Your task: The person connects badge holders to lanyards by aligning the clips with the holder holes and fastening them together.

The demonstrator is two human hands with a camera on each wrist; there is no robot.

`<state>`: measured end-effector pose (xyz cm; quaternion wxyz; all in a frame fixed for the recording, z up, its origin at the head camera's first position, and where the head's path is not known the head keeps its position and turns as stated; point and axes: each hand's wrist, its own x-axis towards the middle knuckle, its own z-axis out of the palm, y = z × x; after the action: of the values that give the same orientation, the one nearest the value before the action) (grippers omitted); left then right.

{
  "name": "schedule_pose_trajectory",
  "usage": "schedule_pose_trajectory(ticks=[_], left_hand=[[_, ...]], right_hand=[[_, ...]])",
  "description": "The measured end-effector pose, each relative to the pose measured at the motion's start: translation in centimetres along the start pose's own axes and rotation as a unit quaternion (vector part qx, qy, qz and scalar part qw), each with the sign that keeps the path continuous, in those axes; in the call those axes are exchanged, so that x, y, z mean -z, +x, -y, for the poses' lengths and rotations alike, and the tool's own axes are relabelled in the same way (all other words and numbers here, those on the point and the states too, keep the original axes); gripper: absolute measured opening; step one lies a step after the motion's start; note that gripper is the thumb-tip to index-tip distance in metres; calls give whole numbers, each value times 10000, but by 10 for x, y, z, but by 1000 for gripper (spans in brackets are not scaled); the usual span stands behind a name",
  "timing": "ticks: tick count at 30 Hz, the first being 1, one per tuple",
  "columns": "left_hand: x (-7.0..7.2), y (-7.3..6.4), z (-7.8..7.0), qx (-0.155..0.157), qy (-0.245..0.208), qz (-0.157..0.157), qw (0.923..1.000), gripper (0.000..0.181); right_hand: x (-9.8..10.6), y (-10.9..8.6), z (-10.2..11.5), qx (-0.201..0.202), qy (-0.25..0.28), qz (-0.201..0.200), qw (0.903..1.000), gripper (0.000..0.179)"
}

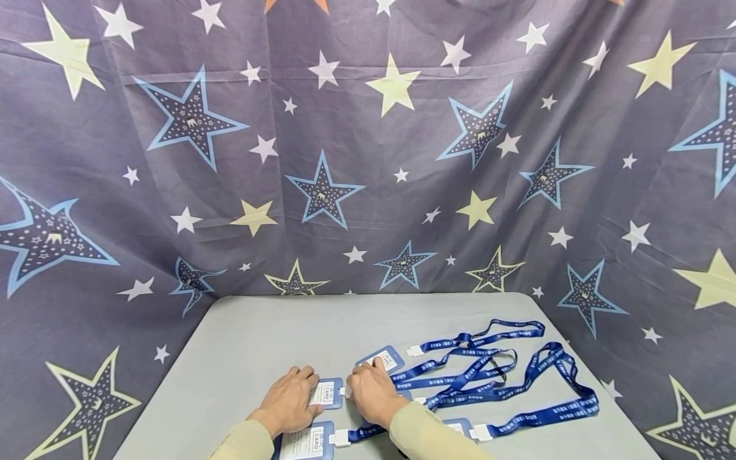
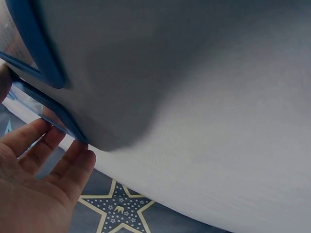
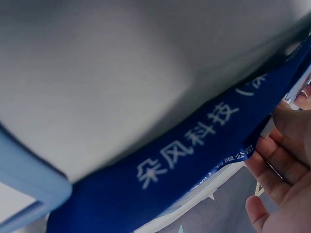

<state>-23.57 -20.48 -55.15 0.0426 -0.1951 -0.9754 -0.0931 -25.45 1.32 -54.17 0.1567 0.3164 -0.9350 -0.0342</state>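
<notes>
My left hand (image 1: pixel 290 399) is over the left end of a blue-framed ID card holder (image 1: pixel 330 392), its thumb at the near edge and fingers at the far edge. The left wrist view shows fingertips along the holder's blue rim (image 2: pixel 73 127). At the holder's right end, my right hand (image 1: pixel 372 391) pinches a white lanyard clip (image 3: pixel 266 126) between thumb and fingers. Blue lanyard strap (image 3: pixel 194 141) with white lettering passes beside that hand. A nearer card holder (image 1: pixel 303 442) lies below my left hand, its white clip (image 1: pixel 342 438) attached at the right.
Another card holder (image 1: pixel 391 358) lies just beyond my right hand, and one (image 1: pixel 460 424) shows beside the right sleeve. Several blue lanyards (image 1: pixel 535 418) spread across the right of the grey table (image 1: pixel 276 326). A loose white clip (image 1: pixel 414 351) lies toward the back. Starry cloth (image 1: pixel 345 128) hangs behind.
</notes>
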Motion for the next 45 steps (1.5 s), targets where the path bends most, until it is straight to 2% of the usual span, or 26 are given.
schedule_pose_trajectory(ticks=[10, 18, 45], left_hand=[[0, 0, -1, -57, 87, -93, 9999, 63], [2, 0, -2, -22, 129, -34, 9999, 63], [3, 1, -3, -52, 175, -115, 9998, 62]], right_hand=[[-3, 1, 1, -3, -18, -51, 10000, 13], [-4, 1, 1, 7, 2, -80, 10000, 13], [-6, 1, 3, 37, 116, -228, 9997, 15]])
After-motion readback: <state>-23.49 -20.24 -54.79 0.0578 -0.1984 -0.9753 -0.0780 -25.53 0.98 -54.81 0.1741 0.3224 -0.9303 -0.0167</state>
